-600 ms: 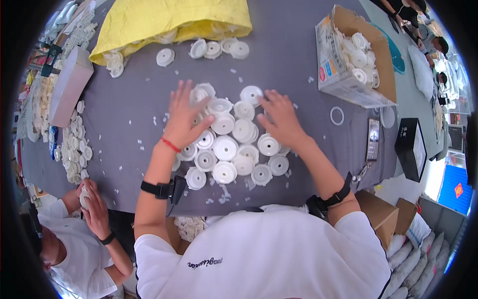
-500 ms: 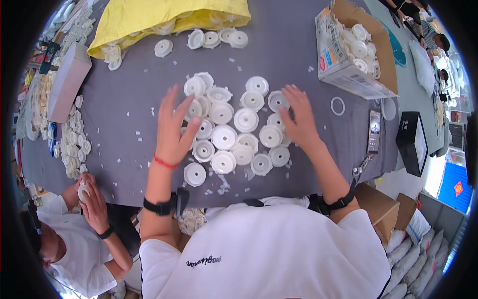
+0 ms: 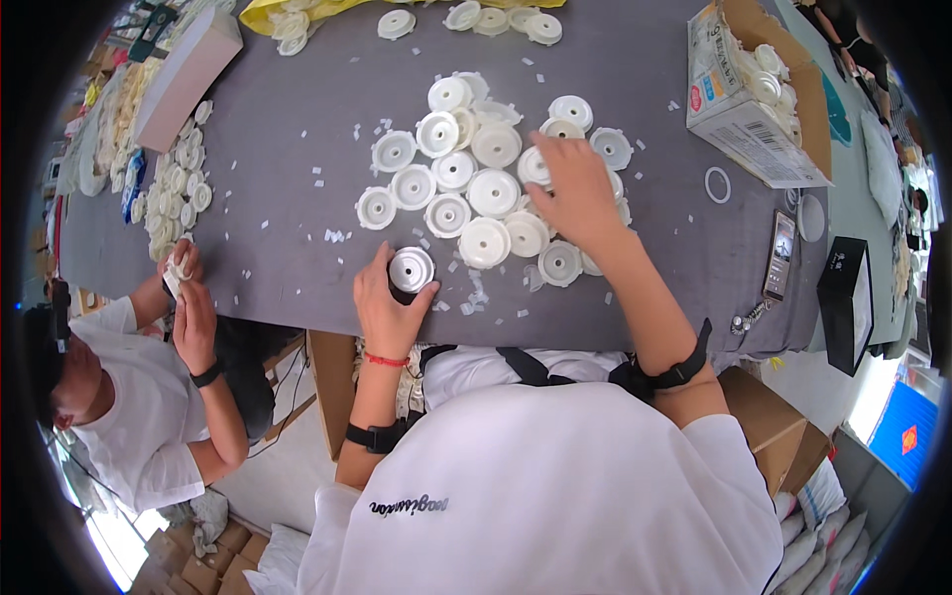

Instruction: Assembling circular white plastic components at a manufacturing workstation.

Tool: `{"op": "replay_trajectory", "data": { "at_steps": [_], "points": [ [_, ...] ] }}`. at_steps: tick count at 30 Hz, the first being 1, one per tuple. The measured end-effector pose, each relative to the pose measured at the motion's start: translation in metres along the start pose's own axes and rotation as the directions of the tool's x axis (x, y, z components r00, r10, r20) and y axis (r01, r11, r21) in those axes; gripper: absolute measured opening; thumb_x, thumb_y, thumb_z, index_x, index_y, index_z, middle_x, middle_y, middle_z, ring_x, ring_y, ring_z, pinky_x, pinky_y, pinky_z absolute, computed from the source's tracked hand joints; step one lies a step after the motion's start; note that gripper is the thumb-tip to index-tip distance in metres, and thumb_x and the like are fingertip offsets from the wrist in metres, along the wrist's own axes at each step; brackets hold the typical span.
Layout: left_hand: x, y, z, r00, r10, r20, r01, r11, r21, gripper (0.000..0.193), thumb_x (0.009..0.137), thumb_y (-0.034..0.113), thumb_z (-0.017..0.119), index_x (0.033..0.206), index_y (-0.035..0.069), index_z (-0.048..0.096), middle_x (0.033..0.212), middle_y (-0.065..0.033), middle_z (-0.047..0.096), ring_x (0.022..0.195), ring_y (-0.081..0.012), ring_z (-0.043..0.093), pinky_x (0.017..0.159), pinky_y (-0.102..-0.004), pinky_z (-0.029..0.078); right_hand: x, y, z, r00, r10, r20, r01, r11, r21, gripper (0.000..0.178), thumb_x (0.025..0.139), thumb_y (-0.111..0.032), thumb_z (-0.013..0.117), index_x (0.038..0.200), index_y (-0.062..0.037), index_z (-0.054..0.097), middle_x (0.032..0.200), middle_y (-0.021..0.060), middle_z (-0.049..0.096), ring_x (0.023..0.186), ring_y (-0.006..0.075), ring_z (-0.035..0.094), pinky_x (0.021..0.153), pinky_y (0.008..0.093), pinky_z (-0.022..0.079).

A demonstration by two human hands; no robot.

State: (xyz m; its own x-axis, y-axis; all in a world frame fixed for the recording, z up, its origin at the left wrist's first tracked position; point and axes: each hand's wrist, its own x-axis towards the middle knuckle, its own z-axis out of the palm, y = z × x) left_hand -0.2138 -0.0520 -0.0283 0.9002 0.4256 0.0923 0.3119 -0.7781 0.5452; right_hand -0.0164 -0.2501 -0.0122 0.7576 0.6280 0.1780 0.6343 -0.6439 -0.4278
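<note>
Far left: a co-worker's hand (image 3: 195, 322) at a small pale part (image 3: 176, 272), near a heap of off-white plastic rounds (image 3: 180, 193) on the grey cloth-covered table (image 3: 297, 213).

Left hand (image 3: 389, 307): fingers and thumb curled about opposite sides of a white, stepped plastic disc with a central hole (image 3: 412, 269), grasping it near the table's front edge. Slack rim hold there would risk a drop over the edge.

Centre: a loose cluster of white, notched-rim plastic discs (image 3: 493, 192), many overlapping; a sideways nudge could slide several together. Small clear-white scraps (image 3: 474, 297) lie close by and could cling underneath.

Right hand (image 3: 580, 188): bent over the cluster's right side, fingertips at one disc; whether gripping or merely resting, cannot tell, the palm hides it. Careless drag could tip neighbours.

Farther right: thin white plastic ring (image 3: 717, 185), then an open-topped printed cardboard box (image 3: 739, 134) holding similar discs.
</note>
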Motion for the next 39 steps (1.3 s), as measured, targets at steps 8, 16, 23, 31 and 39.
{"op": "replay_trajectory", "data": {
  "at_steps": [8,16,23,31,39],
  "points": [
    [-0.01,-0.001,0.002,1.0,0.0,0.001,0.0,0.972,-0.235,0.064,0.064,0.011,0.076,0.122,0.004,0.049,0.118,-0.0166,0.044,0.109,-0.0332,0.046,0.092,-0.0386,0.039,-0.049,-0.012,-0.012,0.881,0.463,-0.102,-0.229,0.604,0.763,0.053,0.077,-0.008,0.063,0.125,-0.002,0.042,0.106,0.0097,0.052,0.093,0.0196,0.053,0.081,0.0339,0.045],
    [0.018,0.029,-0.001,0.95,0.31,0.038,-0.305,0.948,-0.09,0.072,0.064,0.015,0.075,0.126,0.0,0.044,0.122,-0.0189,0.046,0.113,-0.0356,0.044,0.098,-0.0433,0.032,-0.064,-0.056,-0.01,0.989,0.145,-0.022,-0.099,0.768,0.632,0.057,0.075,-0.006,0.063,0.126,-0.0002,0.04,0.121,0.0143,0.047,0.109,0.0254,0.047,0.089,0.0381,0.041],
    [0.029,0.032,0.006,0.916,0.38,0.13,-0.331,0.898,-0.29,0.068,0.067,0.002,0.063,0.13,-0.002,0.037,0.124,-0.0215,0.046,0.118,-0.0367,0.042,0.099,-0.0424,0.034,-0.041,-0.066,0.023,0.92,-0.376,0.105,0.377,0.926,0.017,0.064,0.064,-0.014,0.072,0.123,-0.0059,0.047,0.118,0.0161,0.048,0.11,0.0338,0.046,0.096,0.0436,0.035],
    [0.073,-0.028,-0.001,0.975,0.215,-0.048,-0.206,0.967,0.152,0.05,0.075,0.015,0.065,0.121,0.002,0.05,0.122,-0.0216,0.047,0.112,-0.0384,0.045,0.095,-0.0445,0.037,-0.064,-0.025,-0.011,0.912,0.357,-0.202,-0.157,0.76,0.631,0.048,0.08,-0.01,0.062,0.124,-0.0031,0.045,0.117,0.015,0.05,0.108,0.0282,0.05,0.09,0.0395,0.042],
    [0.023,0.007,-0.016,0.991,0.121,-0.061,-0.135,0.925,-0.356,0.036,0.081,0.015,0.063,0.112,0.0,0.054,0.104,-0.0157,0.053,0.095,-0.0285,0.052,0.084,-0.0345,0.042,-0.068,-0.015,-0.043,0.861,0.282,0.424,-0.216,-0.551,0.806,0.045,0.087,-0.015,0.055,0.128,-0.0026,0.039,0.118,0.0139,0.052,0.105,0.0252,0.055,0.086,0.0363,0.048]
  ]
}}
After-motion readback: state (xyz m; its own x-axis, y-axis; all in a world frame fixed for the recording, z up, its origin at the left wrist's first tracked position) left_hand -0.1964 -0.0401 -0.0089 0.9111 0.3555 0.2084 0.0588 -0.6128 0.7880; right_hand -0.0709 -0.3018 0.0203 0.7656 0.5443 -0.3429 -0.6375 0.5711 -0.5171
